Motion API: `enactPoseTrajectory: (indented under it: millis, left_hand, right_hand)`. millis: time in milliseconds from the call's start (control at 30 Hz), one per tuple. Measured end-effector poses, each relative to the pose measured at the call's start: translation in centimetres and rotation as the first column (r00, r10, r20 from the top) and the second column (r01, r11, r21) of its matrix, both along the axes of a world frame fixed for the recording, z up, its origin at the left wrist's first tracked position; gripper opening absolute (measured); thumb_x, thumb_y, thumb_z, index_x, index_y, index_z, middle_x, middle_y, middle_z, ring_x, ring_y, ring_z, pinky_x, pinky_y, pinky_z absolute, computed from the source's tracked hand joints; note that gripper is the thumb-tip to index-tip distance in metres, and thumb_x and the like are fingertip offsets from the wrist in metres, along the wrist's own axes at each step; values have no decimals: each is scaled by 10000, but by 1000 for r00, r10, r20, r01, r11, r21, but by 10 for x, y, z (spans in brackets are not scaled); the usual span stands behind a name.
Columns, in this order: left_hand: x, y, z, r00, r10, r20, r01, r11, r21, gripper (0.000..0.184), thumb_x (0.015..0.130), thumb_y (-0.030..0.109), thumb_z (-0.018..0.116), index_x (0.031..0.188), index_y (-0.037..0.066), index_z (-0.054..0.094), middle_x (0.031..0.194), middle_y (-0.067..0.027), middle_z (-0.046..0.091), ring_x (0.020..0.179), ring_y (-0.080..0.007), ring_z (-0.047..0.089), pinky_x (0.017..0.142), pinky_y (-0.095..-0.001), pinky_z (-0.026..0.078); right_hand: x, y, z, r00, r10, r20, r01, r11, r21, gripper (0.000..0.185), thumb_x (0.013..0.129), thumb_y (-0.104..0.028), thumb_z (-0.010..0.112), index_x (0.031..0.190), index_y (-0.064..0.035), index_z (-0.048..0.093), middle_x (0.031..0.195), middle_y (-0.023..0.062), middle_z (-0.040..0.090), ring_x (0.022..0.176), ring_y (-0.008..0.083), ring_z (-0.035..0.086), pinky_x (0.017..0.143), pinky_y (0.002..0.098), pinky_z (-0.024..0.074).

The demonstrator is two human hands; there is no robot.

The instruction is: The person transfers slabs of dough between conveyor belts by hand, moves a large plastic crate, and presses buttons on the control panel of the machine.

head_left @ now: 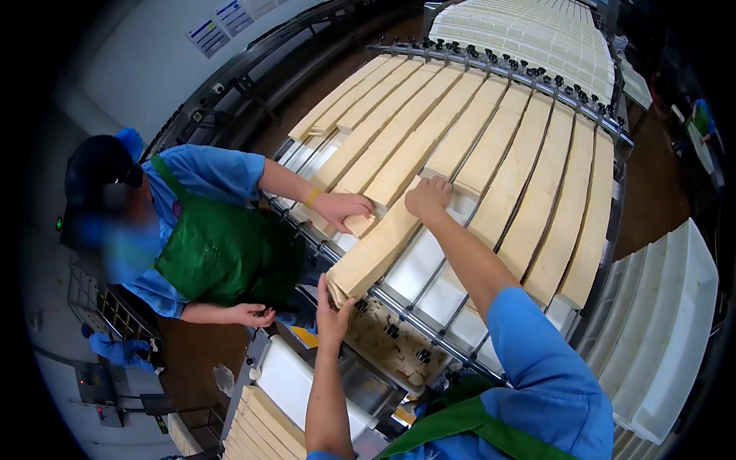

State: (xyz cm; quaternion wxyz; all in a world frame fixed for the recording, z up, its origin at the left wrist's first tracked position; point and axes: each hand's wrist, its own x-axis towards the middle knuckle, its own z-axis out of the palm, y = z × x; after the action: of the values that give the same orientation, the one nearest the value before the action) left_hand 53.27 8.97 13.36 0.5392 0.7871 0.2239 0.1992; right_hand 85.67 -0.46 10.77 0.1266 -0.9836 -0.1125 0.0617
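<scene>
A long pale slab (pixel 376 249) lies at an angle across the near edge of the rack, its near end sticking out past the rail. My left hand (pixel 333 314) is wrapped round that near end from below. At the slab's far end, my right hand (pixel 428 201) is closed over it from above. Long rows of similar pale slabs (pixel 529 153) lie side by side on the rack, parted by thin metal dividers. White surface (pixel 424 264) shows between the rows beside my right forearm.
At the left stands a co-worker in a green apron (pixel 222 257), one hand (pixel 345 211) on a small piece. Below the rail (pixel 410 310) sits a bin with scraps (pixel 383 337). More slabs (pixel 261 429) lie bottom left; white trays (pixel 659 330) stand at right.
</scene>
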Motion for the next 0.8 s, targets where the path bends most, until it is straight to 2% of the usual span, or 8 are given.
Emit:
enactPoseTrajectory:
  millis: [67,200,333,433,533,633,733,800]
  left_hand:
    - [19,-3,-16,997,-47,61,50,998,-49,803,824,-110,563,1491,44,142,1434,-149,359,1274,-233,424,1053,-329,363]
    - [44,1,-41,997,-65,-41,71,984,165,769,852,-116,495,1502,55,120,1450,-151,346,1317,-212,373,1066,-295,322]
    - [39,-10,-25,1000,23,4,-23,997,71,722,832,-143,431,1483,43,183,1451,-168,347,1320,-231,383,1070,-304,312]
    - [24,-14,-31,976,215,46,-217,976,38,698,809,-155,398,1461,33,236,1447,-179,352,1319,-251,389,1076,-313,306]
    - [-4,-29,-27,905,420,65,-423,905,52,660,786,-127,426,1419,14,304,1406,-197,389,1310,-298,394,1082,-344,302]
    - [-46,-48,-35,862,506,9,-460,776,432,602,798,-11,534,1374,3,359,1361,-232,396,1289,-375,365,1089,-413,280]
    - [-91,-71,-58,862,506,-28,-493,849,189,571,819,10,566,1360,25,385,1287,-195,464,1135,-290,528,949,-370,436]
    - [-122,-89,-69,876,480,-41,-482,868,-124,488,859,0,547,1330,33,423,1243,-115,489,1017,-172,560,863,-283,471]
  right_hand:
    - [-5,-4,5,994,-2,109,9,998,-60,586,853,-388,453,1303,-14,481,1353,210,449,1252,320,374,1020,491,240]
    - [-56,-8,22,972,172,160,-205,954,219,485,804,-305,529,1195,-19,559,1223,184,510,1197,357,410,991,519,268]
    - [-150,6,19,796,525,301,-603,645,469,371,798,-261,580,1119,-81,620,1268,153,499,1177,315,451,982,508,298]
    - [-182,10,11,564,609,558,-819,497,286,312,784,-178,586,1080,-104,654,1333,117,476,1175,285,452,984,470,310]
    - [-188,10,9,572,594,565,-799,559,221,281,725,-176,613,991,-135,693,1341,75,483,1194,284,442,949,437,330]
    - [-191,14,14,542,627,560,-809,569,147,280,722,-186,627,981,-117,709,1338,83,489,1126,288,466,933,436,358]
    - [-194,34,-10,716,593,370,-694,661,286,383,758,-147,581,1125,-47,631,1247,171,516,1101,320,477,933,481,378]
    - [-187,30,-19,551,488,677,-788,572,229,402,794,-131,569,1165,23,588,1112,190,553,1018,341,499,892,488,390]
